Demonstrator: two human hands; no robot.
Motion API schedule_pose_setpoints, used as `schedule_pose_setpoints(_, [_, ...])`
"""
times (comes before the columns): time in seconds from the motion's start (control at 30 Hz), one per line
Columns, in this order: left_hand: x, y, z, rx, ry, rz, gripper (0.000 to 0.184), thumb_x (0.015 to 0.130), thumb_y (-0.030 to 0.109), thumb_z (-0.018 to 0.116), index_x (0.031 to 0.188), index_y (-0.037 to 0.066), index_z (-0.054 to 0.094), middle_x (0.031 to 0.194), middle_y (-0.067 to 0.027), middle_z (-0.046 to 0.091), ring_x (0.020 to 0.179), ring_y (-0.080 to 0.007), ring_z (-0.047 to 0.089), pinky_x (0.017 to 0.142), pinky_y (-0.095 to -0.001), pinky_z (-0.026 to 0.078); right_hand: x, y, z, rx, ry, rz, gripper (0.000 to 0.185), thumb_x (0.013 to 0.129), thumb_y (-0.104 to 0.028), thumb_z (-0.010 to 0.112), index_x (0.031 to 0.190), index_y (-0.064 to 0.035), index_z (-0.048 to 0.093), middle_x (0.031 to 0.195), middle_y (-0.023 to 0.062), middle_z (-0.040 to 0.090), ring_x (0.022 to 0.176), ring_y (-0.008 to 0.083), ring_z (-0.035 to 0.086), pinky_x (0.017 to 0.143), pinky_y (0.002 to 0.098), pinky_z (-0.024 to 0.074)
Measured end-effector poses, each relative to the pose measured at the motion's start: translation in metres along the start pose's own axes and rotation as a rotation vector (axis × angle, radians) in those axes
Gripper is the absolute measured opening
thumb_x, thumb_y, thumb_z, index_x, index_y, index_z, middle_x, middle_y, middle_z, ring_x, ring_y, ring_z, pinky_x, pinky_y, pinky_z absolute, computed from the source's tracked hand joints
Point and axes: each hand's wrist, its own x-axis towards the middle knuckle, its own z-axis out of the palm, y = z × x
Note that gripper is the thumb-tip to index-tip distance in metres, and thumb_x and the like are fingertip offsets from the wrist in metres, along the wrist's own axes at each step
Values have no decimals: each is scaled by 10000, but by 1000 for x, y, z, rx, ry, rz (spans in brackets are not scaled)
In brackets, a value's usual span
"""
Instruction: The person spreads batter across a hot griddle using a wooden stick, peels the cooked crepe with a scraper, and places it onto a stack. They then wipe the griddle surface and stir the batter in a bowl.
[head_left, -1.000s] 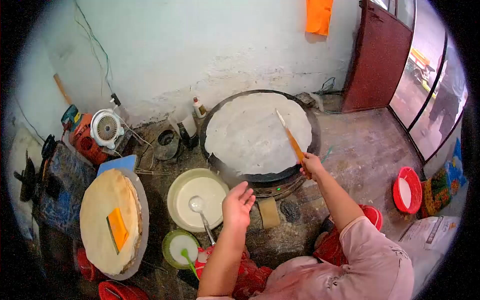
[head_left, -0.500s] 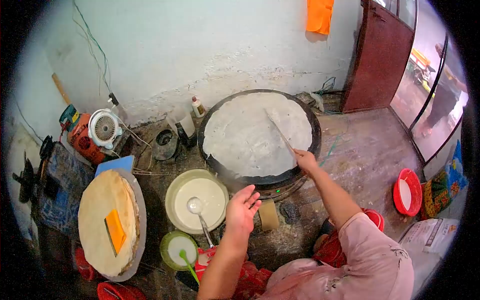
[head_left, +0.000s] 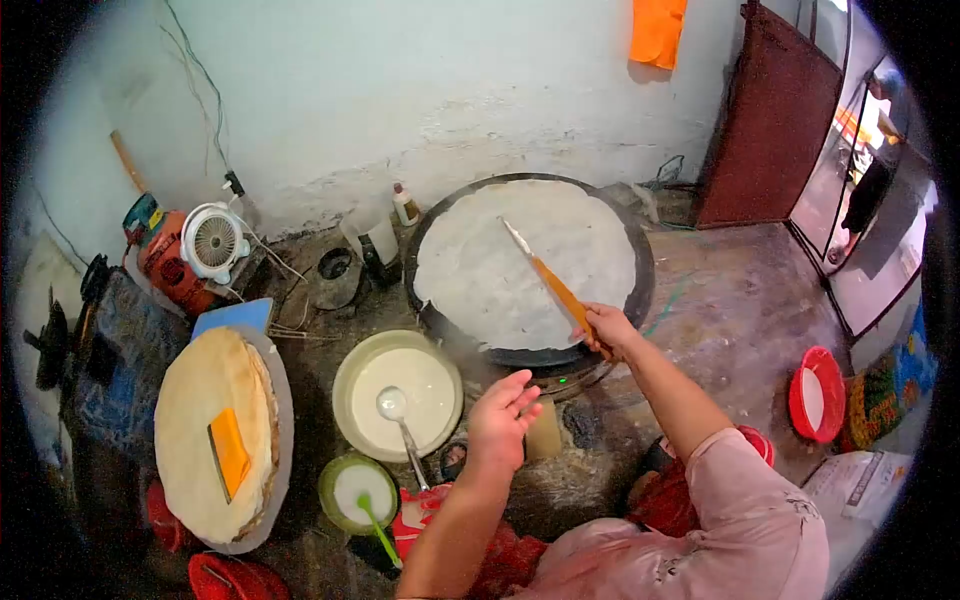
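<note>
Currently my right hand (head_left: 608, 332) is closed around the wooden-handled spatula (head_left: 562, 293), gripping near the butt end, blade pointing away from me and to the left. Blade is over the thin pale batter sheet (head_left: 460, 275); can't tell if it's touching or just above. Left hand (head_left: 500, 418) is empty, fingers loosely curled, in the air between the batter bowl and the griddle's front edge.

Sheet lies across the round black griddle (head_left: 530, 357), covering most of it; dark rim shows all around, wider at front left. Edge is ragged there. Green light lit on the griddle base.

My read on the step: tending the spread sheet with the spatula. Next move calls for a low, flat blade and a light wrist; digging in could tear a sheet that thin.

Containers, going outward: cream bowl (head_left: 341, 395), well filled with pale batter, metal ladle (head_left: 391, 403) in it, handle over the rim toward me. Just nearer me, green bowl (head_left: 327, 492) with whitish liquid and a bright green utensil (head_left: 378, 527) leaning out; its end is too small to identify. Far right, red basin (head_left: 836, 395), something white inside. Far left, stack of round flatbreads (head_left: 205, 400), yellow-orange scraper (head_left: 230, 455) on top.
</note>
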Motion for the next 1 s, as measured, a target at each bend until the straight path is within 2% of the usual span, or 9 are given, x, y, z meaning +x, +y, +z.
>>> schedule_pose_setpoints(0.3, [3,4,4,25,9,-10,303,828,136,502,1099,0,503,1102,-92,544,938,-217,528,760,-330,449,71,-19,36,-12,137,75,380,883,-133,386,1258,-154,440,720,110,553,416,122,418,370,253,374])
schedule_pose_setpoints(0.37, [2,5,4,37,4,-38,295,832,119,492,1101,-3,500,1115,-94,540,941,-217,532,753,-324,455,90,-21,42,-92,195,93,330,865,-156,405,1174,-147,521,731,141,589,477,212,519,439,316,435])
schedule_pose_setpoints(0.47, [1,7,7,34,20,-52,284,829,104,482,1090,-4,502,1117,-99,542,947,-218,535,754,-323,457,100,-25,56,-987,430,-157,250,779,-134,474,979,-77,611,898,198,608,851,344,587,719,403,473])
schedule_pose_setpoints(0.57, [4,5,7,31,11,-49,269,827,91,469,1077,-1,508,1110,-99,550,951,-219,536,756,-330,455,100,-17,64,-1072,395,-159,243,754,-122,496,956,-77,622,892,197,612,844,341,590,709,420,474])
schedule_pose_setpoints(0.77, [-1,5,12,31,12,-31,267,830,92,459,1076,3,511,1106,-101,553,945,-219,540,757,-346,450,62,-33,29,-373,326,64,335,807,-182,462,1119,-132,574,864,190,626,725,296,622,666,363,478])
schedule_pose_setpoints(0.83, [-4,6,15,66,3,-45,267,832,94,451,1076,2,511,1115,-99,548,947,-219,538,760,-352,448,56,-9,21,-921,379,-218,318,825,-177,458,1115,-132,581,904,159,640,690,246,616,661,335,480])
schedule_pose_setpoints(0.9, [-7,4,15,82,-10,-45,271,836,100,446,1080,0,508,1122,-101,543,950,-221,535,761,-354,447,60,32,14,-866,201,-553,300,845,-143,467,1112,-56,571,835,108,651,670,182,587,644,305,475])
schedule_pose_setpoints(0.97, [-6,0,16,96,-31,-42,275,840,107,441,1084,-1,505,1129,-104,538,954,-224,533,762,-356,446,8,-9,30,-562,0,-107,315,863,-155,458,1138,-30,545,728,78,619,618,149,545,605,281,462])
schedule_pose_setpoints(1.0, [-5,-4,14,97,-42,-14,284,841,115,440,1091,-4,502,1129,-108,536,959,-228,529,765,-355,445,6,-3,25,-488,116,-152,317,871,-162,450,1148,-35,539,697,62,595,596,136,524,588,268,454])
